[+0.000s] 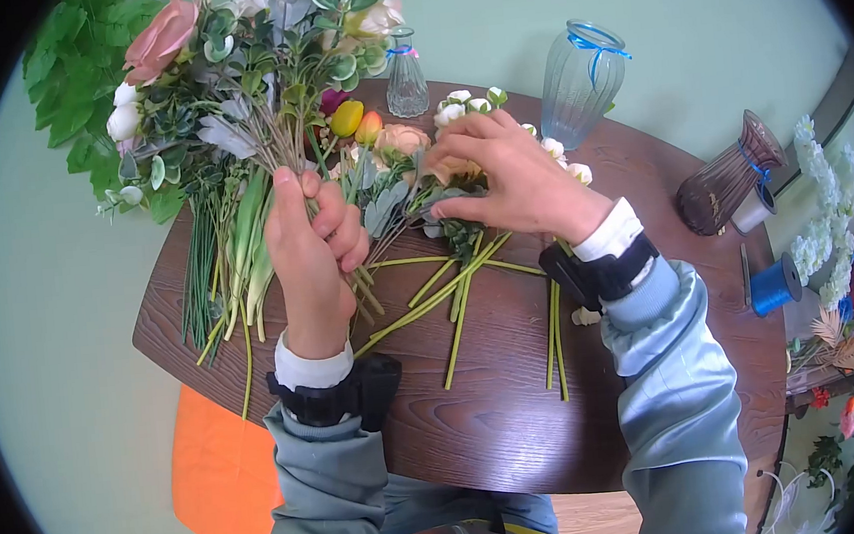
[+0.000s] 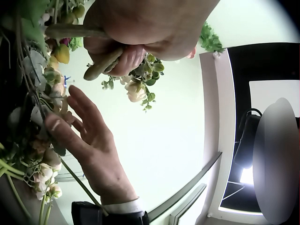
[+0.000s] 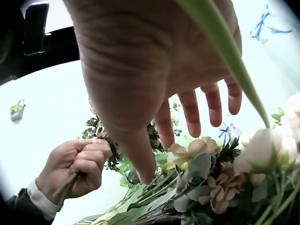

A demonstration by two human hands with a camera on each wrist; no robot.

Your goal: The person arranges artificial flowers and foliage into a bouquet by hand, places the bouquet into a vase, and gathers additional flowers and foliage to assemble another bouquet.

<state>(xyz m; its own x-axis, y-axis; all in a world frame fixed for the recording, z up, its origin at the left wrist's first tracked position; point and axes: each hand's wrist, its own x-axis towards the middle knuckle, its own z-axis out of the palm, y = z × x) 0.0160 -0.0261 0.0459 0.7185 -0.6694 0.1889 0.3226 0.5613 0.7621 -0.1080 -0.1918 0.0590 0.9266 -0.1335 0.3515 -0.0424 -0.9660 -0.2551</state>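
My left hand (image 1: 314,261) grips the gathered stems of a bouquet (image 1: 269,109) with pink and white blooms and grey-green leaves, held up at the left. In the right wrist view, the curled left fingers (image 3: 90,161) surround the stems, whose ends poke out below. Over the flowers lying on the table, my right hand (image 1: 520,174) hovers with fingers spread, close to peach blooms (image 1: 403,138) and grey leaves (image 1: 382,208). The left wrist view has the right hand (image 2: 96,145) beside those leaves; whether the fingertips touch them I cannot tell.
Green stems (image 1: 461,314) cross the dark wooden table (image 1: 521,440). A small glass vase (image 1: 407,83), a tall clear vase (image 1: 581,84) and a purple vase (image 1: 727,186) stand around the back and right. A blue ribbon spool (image 1: 774,286) lies at the right edge, an orange seat (image 1: 217,464) at lower left.
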